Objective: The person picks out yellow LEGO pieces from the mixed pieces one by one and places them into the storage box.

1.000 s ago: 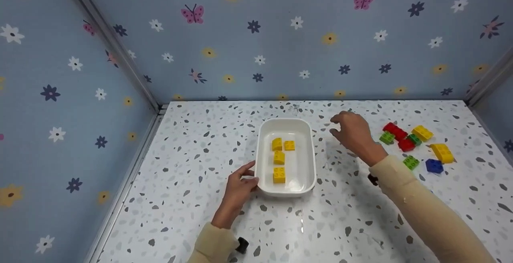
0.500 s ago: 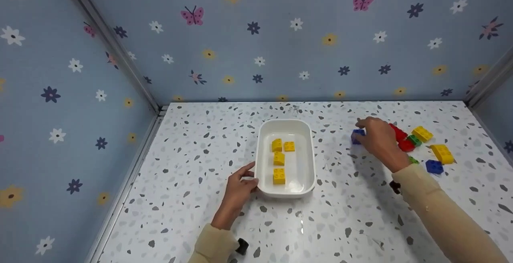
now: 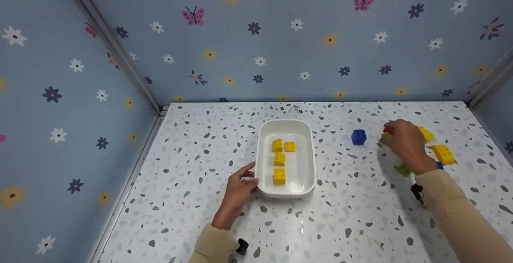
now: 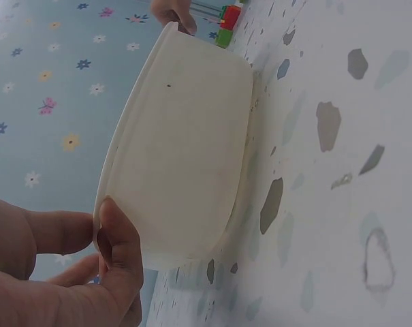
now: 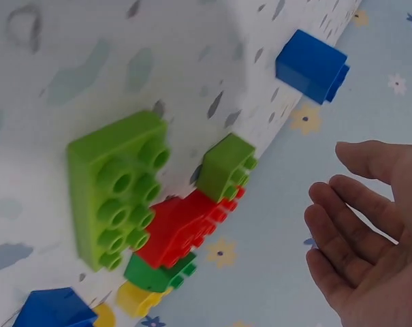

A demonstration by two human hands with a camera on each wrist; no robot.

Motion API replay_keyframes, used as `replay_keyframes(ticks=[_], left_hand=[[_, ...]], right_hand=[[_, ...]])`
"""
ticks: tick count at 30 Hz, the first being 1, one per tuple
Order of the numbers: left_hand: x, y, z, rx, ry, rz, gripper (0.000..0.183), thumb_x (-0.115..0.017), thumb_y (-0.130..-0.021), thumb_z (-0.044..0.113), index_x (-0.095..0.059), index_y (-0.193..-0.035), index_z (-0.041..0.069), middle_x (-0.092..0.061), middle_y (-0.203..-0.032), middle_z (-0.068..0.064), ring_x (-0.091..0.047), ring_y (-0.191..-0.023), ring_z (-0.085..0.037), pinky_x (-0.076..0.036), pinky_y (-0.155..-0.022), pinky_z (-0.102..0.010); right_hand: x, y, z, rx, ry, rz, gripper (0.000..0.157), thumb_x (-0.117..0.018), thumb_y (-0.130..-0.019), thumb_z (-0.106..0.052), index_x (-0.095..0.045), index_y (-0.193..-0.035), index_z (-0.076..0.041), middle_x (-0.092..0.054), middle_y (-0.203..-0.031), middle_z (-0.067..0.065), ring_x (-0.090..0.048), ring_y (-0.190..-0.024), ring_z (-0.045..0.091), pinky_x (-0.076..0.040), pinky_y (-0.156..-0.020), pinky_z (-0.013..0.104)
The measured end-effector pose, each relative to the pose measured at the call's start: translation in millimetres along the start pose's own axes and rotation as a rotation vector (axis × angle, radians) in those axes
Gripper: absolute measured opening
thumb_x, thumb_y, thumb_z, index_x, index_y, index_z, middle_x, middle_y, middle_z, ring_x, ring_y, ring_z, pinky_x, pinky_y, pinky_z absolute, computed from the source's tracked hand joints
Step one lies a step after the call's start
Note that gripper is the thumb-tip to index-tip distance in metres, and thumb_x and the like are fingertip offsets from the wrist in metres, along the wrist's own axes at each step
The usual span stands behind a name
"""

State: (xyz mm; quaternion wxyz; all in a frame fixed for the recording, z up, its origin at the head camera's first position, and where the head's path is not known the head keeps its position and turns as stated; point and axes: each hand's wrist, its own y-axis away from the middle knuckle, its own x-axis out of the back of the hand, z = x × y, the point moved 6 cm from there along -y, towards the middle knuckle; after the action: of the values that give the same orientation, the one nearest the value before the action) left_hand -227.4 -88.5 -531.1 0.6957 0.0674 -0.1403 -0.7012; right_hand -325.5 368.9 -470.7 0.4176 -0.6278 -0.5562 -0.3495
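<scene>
In the head view my left hand (image 3: 237, 191) pinches the near left side of a white plastic tub (image 3: 299, 170); in the left wrist view its thumb and fingers grip the tub's rim. Several yellow toy bricks (image 3: 279, 176) lie inside the tub. My right hand (image 3: 406, 140) hovers over a loose group of toy bricks at the right, partly covering them. Its fingers are loosely bent with nothing between them in the right wrist view. Closest to it there are a small light green brick (image 5: 224, 167) and red bricks (image 5: 182, 228).
A blue brick (image 3: 358, 137) stands alone between tub and group. A larger light green brick (image 5: 90, 191), a dark green brick (image 5: 151, 272) and another blue brick (image 5: 52, 310) lie around the group. Yellow bricks (image 3: 443, 154) sit farther right. A flowered wall (image 3: 280, 54) borders the speckled table.
My right hand has moved right, from near the tub, past the lone blue brick, to above the brick group. That blue brick is now uncovered. My left hand and the tub stay put.
</scene>
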Motion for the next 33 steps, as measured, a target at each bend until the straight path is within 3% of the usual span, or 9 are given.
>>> replay_keyframes(ticks=[7,10,16,22,33], left_hand=[[-0.1,1.5,-0.2,-0.004,-0.006,0.007,0.055,-0.06,-0.101,-0.002,-0.052,-0.155,0.003,-0.056,-0.127,-0.021,-0.068,-0.103,-0.029,-0.06,-0.086,-0.031],[-0.1,2.1,0.8,-0.009,0.003,-0.003,0.056,-0.06,-0.101,-0.002,-0.05,-0.156,0.002,-0.055,-0.127,-0.021,-0.068,-0.101,-0.027,-0.061,-0.086,-0.031],[0.1,1.7,0.1,0.005,0.008,-0.01,0.056,-0.059,-0.102,-0.002,-0.05,-0.156,0.003,-0.055,-0.127,-0.019,-0.067,-0.1,-0.025,-0.06,-0.086,-0.03],[0.1,1.8,-0.4,0.028,0.003,-0.005,0.056,-0.059,-0.102,-0.001,-0.05,-0.157,0.005,-0.056,-0.129,-0.019,-0.067,-0.103,-0.026,-0.06,-0.088,-0.031],[0.6,1.5,0.9,0.016,0.017,-0.007,0.055,-0.06,-0.101,-0.002,-0.051,-0.156,0.004,-0.055,-0.128,-0.02,-0.067,-0.102,-0.027,-0.061,-0.088,-0.034]], right_hand=[[4.6,0.3,22.4,-0.108,-0.009,-0.03,0.04,-0.07,-0.099,-0.003,-0.063,-0.135,0.013,-0.058,-0.134,0.039,-0.054,-0.114,0.054,-0.047,-0.104,0.07],[8.1,2.0,31.3,-0.105,0.001,-0.027,0.042,-0.068,-0.099,-0.005,-0.061,-0.136,0.015,-0.057,-0.135,0.039,-0.054,-0.112,0.053,-0.048,-0.101,0.069],[17.5,6.7,46.7,-0.067,0.017,0.067,0.038,-0.066,-0.098,-0.004,-0.064,-0.129,0.017,-0.063,-0.124,0.039,-0.06,-0.106,0.055,-0.053,-0.087,0.066],[23.2,7.6,61.1,-0.097,0.042,0.093,0.036,-0.06,-0.098,0.0,-0.063,-0.129,0.018,-0.061,-0.124,0.041,-0.059,-0.108,0.058,-0.052,-0.089,0.069],[27.5,7.8,85.1,-0.157,0.096,0.088,0.038,-0.065,-0.097,0.003,-0.059,-0.131,0.02,-0.058,-0.129,0.042,-0.056,-0.115,0.06,-0.047,-0.099,0.072]])
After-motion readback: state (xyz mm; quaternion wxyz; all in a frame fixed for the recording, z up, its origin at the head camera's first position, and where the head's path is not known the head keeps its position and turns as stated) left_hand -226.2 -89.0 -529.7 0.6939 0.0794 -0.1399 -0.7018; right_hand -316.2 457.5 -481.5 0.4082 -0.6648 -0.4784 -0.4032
